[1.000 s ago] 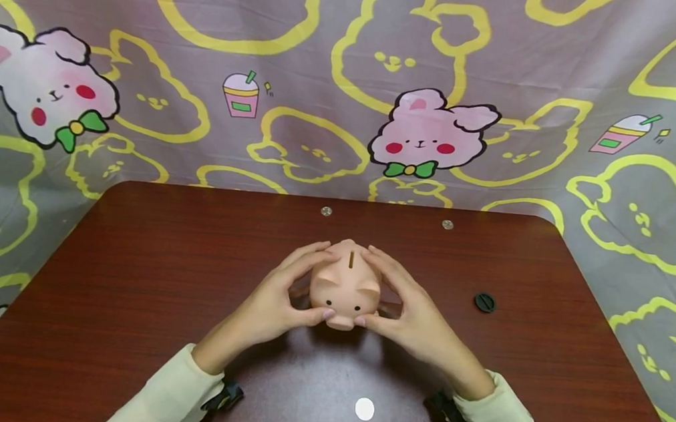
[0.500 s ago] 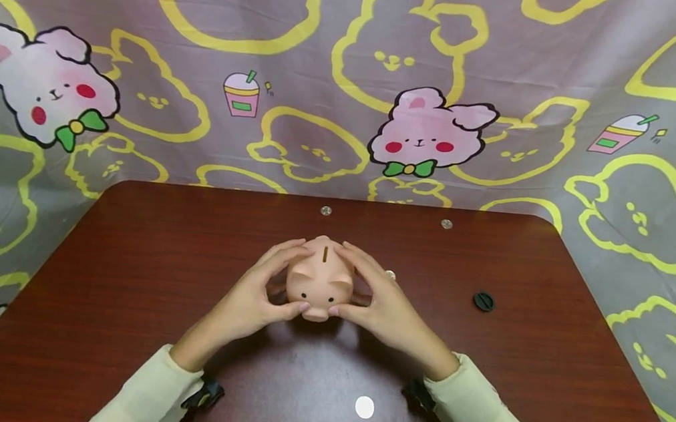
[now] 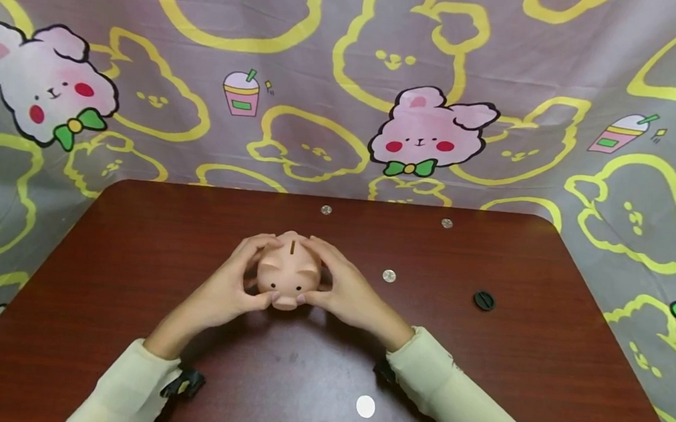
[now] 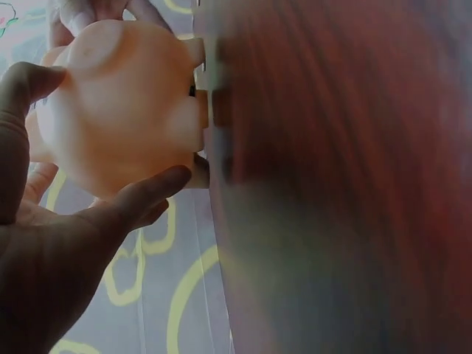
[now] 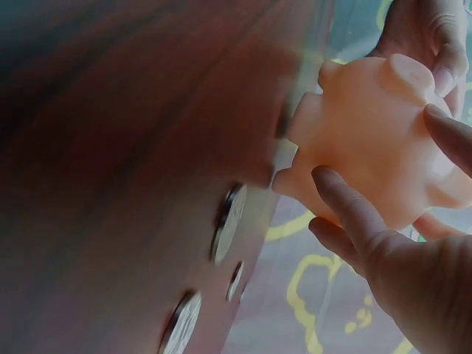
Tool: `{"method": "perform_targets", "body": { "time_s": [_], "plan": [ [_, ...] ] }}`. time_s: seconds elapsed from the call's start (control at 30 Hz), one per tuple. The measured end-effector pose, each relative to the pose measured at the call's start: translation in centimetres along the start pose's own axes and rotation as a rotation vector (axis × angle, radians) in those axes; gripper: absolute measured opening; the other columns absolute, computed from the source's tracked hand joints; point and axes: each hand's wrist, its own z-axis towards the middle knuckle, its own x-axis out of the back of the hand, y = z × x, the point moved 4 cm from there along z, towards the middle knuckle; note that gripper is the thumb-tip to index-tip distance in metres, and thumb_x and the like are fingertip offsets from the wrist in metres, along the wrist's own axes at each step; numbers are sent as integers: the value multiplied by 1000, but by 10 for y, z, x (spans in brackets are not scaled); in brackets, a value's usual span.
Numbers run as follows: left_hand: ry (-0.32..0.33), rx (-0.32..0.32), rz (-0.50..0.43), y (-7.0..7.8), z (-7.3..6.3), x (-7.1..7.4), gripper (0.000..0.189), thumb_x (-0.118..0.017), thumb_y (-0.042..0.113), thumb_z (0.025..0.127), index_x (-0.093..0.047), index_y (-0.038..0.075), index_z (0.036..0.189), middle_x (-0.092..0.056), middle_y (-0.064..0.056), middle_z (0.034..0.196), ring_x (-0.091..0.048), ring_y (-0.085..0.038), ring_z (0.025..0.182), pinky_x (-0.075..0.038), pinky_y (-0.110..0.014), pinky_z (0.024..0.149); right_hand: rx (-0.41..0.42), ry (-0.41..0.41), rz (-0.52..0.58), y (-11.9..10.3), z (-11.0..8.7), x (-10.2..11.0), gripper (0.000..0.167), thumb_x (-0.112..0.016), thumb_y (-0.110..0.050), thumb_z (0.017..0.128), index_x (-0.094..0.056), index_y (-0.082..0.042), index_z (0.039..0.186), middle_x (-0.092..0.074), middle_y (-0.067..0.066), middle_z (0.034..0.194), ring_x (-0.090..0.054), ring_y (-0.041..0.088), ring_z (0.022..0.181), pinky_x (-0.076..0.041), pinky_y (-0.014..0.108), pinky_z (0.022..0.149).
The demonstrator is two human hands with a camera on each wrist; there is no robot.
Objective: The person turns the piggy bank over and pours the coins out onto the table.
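A pink piggy bank [image 3: 288,270] is held between my two hands left of the table's middle, its snout toward me and the coin slot [image 3: 292,247] on top. My left hand [image 3: 228,288] grips one flank, thumb beside the snout and fingers along the back. On the opposite flank, my right hand [image 3: 351,299] grips it in a mirrored way. In the left wrist view the pig's stubby feet [image 4: 198,110] are close over the tabletop. The right wrist view shows the pig's side [image 5: 354,140] with fingers [image 5: 343,195] of the right hand against it.
Silver coins lie on the brown table [image 3: 129,253]: one at the back middle [image 3: 326,210], another coin [image 3: 447,223] at back right, a third coin [image 3: 389,276] right of the pig. A black round plug [image 3: 484,301] lies farther right. Near the front is a white disc-shaped spot [image 3: 365,406].
Both hands have moved left across the table with the piggy bank between them. The coin formerly hidden behind the right hand now shows in full.
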Motion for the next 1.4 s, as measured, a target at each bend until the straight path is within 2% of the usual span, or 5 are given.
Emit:
{"method": "perform_targets", "body": {
  "time_s": [0.23,0.67,0.93,1.23,1.4],
  "plan": [
    [-7,26,15,-7,-1,13,79,-78,-10,84,-37,7,150,-27,-19,159,-45,-43,142,-53,-18,95,-15,-23,-20,-4,15,-10,87,-87,-12,85,-43,-14,159,-34,16,169,-35,33,155,-35,53,124],
    [-42,20,16,-17,0,29,78,-73,-13,87,-33,6,152,-30,-18,166,-43,-40,143,-48,-16,101,-40,-36,-30,-6,30,-19,86,-84,-11,88,-40,-17,161,-28,18,171,-31,36,157,-34,57,124],
    [-52,0,12,-16,1,28,77,-72,-13,88,-33,5,152,-28,-18,169,-35,-41,150,-45,-14,104,-54,-11,-53,-4,28,-20,86,-85,-13,88,-41,-19,161,-28,14,172,-31,34,158,-33,55,125],
    [-34,-24,61,-16,1,29,78,-74,-12,87,-35,5,152,-29,-20,167,-33,-42,152,-38,-9,109,-45,2,-54,-5,29,-20,87,-85,-13,87,-41,-19,161,-29,15,172,-34,36,156,-36,56,123],
    [-12,-30,106,-16,-1,29,79,-76,-8,88,-36,5,154,-33,-18,166,-30,-42,154,-28,-5,113,-78,12,-10,-4,25,-15,85,-83,-11,89,-41,-19,162,-28,13,172,-37,37,154,-48,54,114]
  ]
}}
